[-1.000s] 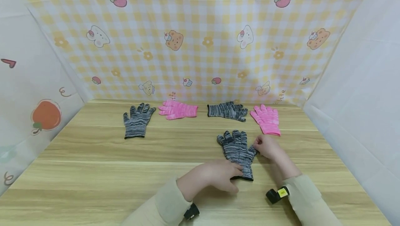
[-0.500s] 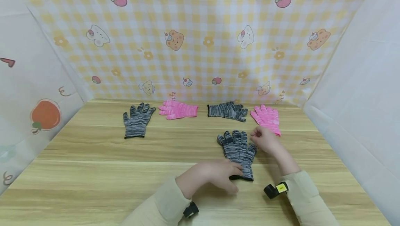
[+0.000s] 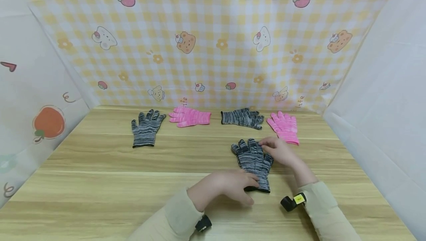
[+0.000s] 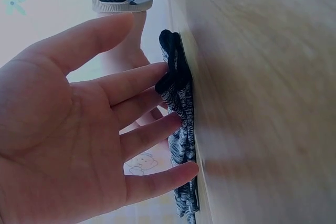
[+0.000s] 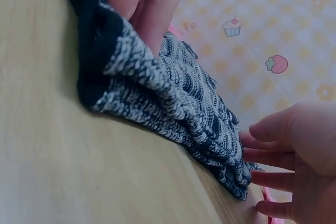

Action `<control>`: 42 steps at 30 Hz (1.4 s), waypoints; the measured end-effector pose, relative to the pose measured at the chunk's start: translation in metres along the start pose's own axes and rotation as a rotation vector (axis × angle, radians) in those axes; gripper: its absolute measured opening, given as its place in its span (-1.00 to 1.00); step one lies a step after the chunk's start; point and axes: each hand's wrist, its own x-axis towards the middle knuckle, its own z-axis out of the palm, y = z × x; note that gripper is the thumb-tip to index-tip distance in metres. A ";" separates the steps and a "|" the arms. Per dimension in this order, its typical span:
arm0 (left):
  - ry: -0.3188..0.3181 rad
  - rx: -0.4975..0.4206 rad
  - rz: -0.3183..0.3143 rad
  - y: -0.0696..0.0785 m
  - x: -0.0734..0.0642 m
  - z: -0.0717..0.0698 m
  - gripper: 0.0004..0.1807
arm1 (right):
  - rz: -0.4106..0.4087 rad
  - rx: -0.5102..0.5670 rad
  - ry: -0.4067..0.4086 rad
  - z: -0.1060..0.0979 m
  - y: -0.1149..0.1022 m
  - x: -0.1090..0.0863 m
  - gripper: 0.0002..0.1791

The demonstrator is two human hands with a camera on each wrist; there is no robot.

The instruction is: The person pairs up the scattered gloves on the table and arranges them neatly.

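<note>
Front grey-black glove [image 3: 253,159] flat on wood-grain desk [image 3: 110,193], right of centre, cuff toward the person, fingers pointing away; left hand [image 3: 229,186] rests fingertips on it by the cuff, fingers extended and spread, thumb off the fabric, grip loose, nothing clasped; right hand [image 3: 281,152] at the glove's finger end, fingertips touching its right side, thumb and fingers parted, grip relaxed, no pinch visible; 4 more gloves in a row behind, left to right: grey glove [image 3: 146,128], pink glove [image 3: 191,117] with fingers left, dark grey glove [image 3: 241,118] with fingers right, second pink glove [image 3: 286,127]; checked cloth [image 3: 206,61] behind desk; beige sleeves [image 3: 324,207] on both arms.
</note>
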 end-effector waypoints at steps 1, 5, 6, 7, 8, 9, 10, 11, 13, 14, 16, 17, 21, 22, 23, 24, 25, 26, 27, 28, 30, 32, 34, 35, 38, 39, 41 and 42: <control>0.000 0.000 0.002 0.000 0.000 0.000 -0.42 | -0.014 -0.018 -0.004 0.000 0.001 0.000 -0.73; 0.001 0.000 0.008 0.000 0.000 0.000 -0.42 | -0.061 -0.102 -0.003 0.001 0.003 0.001 -0.71; 0.001 0.000 0.009 -0.001 0.000 0.000 -0.42 | -0.068 -0.117 -0.002 0.001 0.003 0.001 -0.71; 0.001 0.000 0.009 -0.001 0.000 0.000 -0.42 | -0.073 -0.131 -0.001 0.002 0.003 0.001 -0.70; 0.000 -0.001 0.009 -0.001 0.001 0.000 -0.42 | -0.075 -0.143 -0.001 0.002 0.004 0.001 -0.70; 0.000 -0.001 0.009 -0.001 0.000 0.000 -0.42 | -0.076 -0.154 0.000 0.002 0.004 0.001 -0.69; -0.001 0.000 0.009 -0.001 0.000 0.000 -0.42 | -0.074 -0.159 -0.001 0.002 0.004 0.001 -0.68; 0.000 0.003 0.008 -0.001 0.000 0.000 -0.42 | -0.073 -0.165 -0.001 0.002 0.004 0.002 -0.67; 0.000 0.010 0.009 0.000 0.000 0.000 -0.41 | -0.071 -0.172 0.001 0.003 0.004 0.002 -0.66; -0.001 0.013 0.009 0.000 0.000 0.000 -0.41 | -0.069 -0.174 0.004 0.003 0.004 0.002 -0.65; -0.002 0.021 0.008 0.001 -0.001 -0.001 -0.40 | -0.067 -0.173 0.007 0.002 0.003 0.002 -0.63; -0.003 0.024 0.008 0.001 -0.001 -0.001 -0.40 | -0.067 -0.179 0.009 0.002 0.003 0.002 -0.62; -0.006 0.026 0.005 0.001 -0.001 -0.001 -0.40 | -0.056 -0.203 0.006 0.002 0.001 0.002 -0.59; -0.008 0.024 0.005 0.001 -0.001 -0.001 -0.40 | -0.054 -0.213 0.003 0.002 0.000 0.002 -0.57; -0.009 0.022 0.004 0.001 -0.001 -0.001 -0.40 | -0.056 -0.225 0.002 0.002 0.000 0.002 -0.56; -0.010 0.020 0.004 0.000 -0.001 -0.001 -0.40 | -0.058 -0.231 0.002 0.002 -0.001 0.001 -0.54; -0.012 0.018 0.004 0.000 -0.001 -0.001 -0.40 | -0.063 -0.235 0.002 0.002 -0.002 0.001 -0.52; -0.013 0.016 0.004 0.000 -0.001 -0.001 -0.40 | -0.073 -0.237 0.004 0.003 -0.003 0.001 -0.51; -0.014 0.014 0.004 0.000 -0.001 -0.001 -0.40 | -0.084 -0.235 0.005 0.003 -0.004 0.001 -0.49; -0.014 0.013 0.005 0.000 -0.001 -0.001 -0.40 | -0.095 -0.234 0.008 0.003 -0.005 0.000 -0.49; -0.014 0.010 0.007 0.000 -0.001 -0.001 -0.40 | -0.129 -0.221 0.009 0.004 -0.007 0.000 -0.52; -0.013 0.007 0.009 0.000 -0.001 -0.001 -0.40 | -0.163 -0.202 0.000 0.005 -0.009 -0.001 -0.58; -0.013 0.006 0.011 0.000 -0.001 -0.001 -0.40 | -0.182 -0.191 -0.016 0.006 -0.010 -0.001 -0.63; -0.013 0.006 0.012 0.000 -0.001 -0.001 -0.40 | -0.186 -0.189 -0.024 0.006 -0.010 -0.001 -0.64; -0.014 0.010 0.015 0.000 -0.001 -0.001 -0.40 | -0.176 -0.196 -0.045 0.008 -0.008 -0.001 -0.65; -0.015 0.012 0.015 0.000 -0.001 -0.001 -0.40 | -0.171 -0.200 -0.051 0.009 -0.007 -0.001 -0.64; -0.014 0.012 0.015 0.000 -0.002 -0.001 -0.40 | -0.165 -0.204 -0.059 0.010 -0.006 0.000 -0.62; -0.014 0.012 0.014 0.000 -0.002 -0.002 -0.40 | -0.164 -0.202 -0.062 0.011 -0.006 0.000 -0.61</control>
